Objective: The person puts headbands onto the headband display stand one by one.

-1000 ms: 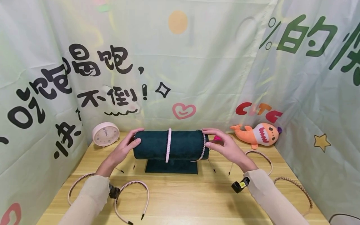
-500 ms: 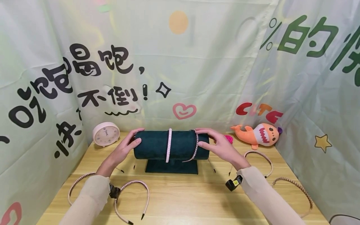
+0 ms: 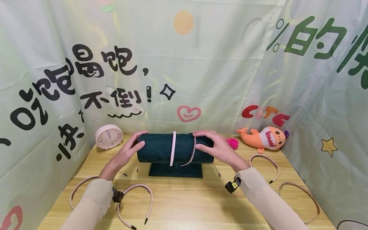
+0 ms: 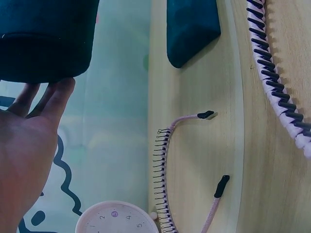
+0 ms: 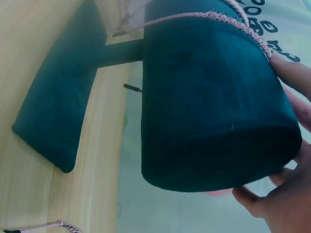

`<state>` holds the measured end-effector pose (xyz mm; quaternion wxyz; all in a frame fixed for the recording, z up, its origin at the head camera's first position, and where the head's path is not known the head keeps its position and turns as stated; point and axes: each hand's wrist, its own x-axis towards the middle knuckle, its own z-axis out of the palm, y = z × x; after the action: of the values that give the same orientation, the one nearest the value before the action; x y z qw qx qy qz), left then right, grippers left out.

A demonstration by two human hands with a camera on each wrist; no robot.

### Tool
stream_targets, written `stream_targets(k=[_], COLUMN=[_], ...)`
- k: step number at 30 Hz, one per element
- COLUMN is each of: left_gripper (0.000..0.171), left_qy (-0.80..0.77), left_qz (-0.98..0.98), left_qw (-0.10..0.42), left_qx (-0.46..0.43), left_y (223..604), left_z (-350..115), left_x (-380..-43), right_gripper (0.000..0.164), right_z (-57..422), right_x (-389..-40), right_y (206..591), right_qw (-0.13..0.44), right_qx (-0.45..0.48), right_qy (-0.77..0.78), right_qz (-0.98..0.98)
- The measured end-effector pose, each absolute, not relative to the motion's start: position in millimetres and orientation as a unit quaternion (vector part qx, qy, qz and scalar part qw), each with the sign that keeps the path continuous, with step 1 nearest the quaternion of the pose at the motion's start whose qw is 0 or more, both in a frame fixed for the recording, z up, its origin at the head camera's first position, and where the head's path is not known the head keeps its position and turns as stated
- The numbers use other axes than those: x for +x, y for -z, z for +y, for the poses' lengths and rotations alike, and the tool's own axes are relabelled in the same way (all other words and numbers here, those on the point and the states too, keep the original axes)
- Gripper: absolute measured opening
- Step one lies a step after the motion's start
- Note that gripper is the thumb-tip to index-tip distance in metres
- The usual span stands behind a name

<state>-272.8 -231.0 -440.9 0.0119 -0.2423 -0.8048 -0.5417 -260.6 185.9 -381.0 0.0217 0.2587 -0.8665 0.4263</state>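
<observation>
Left hand grips the velvet roll; right hand's grip holds the braided headband — lopsided pressure could skew it!

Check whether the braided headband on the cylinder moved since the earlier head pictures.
Yes, left along the dark green cylinder: the braided headband now sits nearer the pale headband.
</observation>
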Motion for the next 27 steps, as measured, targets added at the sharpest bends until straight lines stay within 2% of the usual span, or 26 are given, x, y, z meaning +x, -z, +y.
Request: stream_targets(k=[15,27], left_gripper=[0.052,0.051], left_qy=[0.544,0.549], left_qz=[-0.801,-0.8], left_qw=[0.016,0.014], left_qx=[-0.248,-0.242], left_y=[439.8,439.4], left_z=[-229.8,-228.2], left_x=[-272.5,-271.9], right_gripper=[0.047,0.052], right_z=[167.7,155.4], right_x=[-264.1,-264.1], right_y=[369.8,357.8], right_qw=[0.073,0.064], right_qx=[0.315,0.302], right_qy=[-0.333,-0.279], right_qz=[-0.886,-0.909])
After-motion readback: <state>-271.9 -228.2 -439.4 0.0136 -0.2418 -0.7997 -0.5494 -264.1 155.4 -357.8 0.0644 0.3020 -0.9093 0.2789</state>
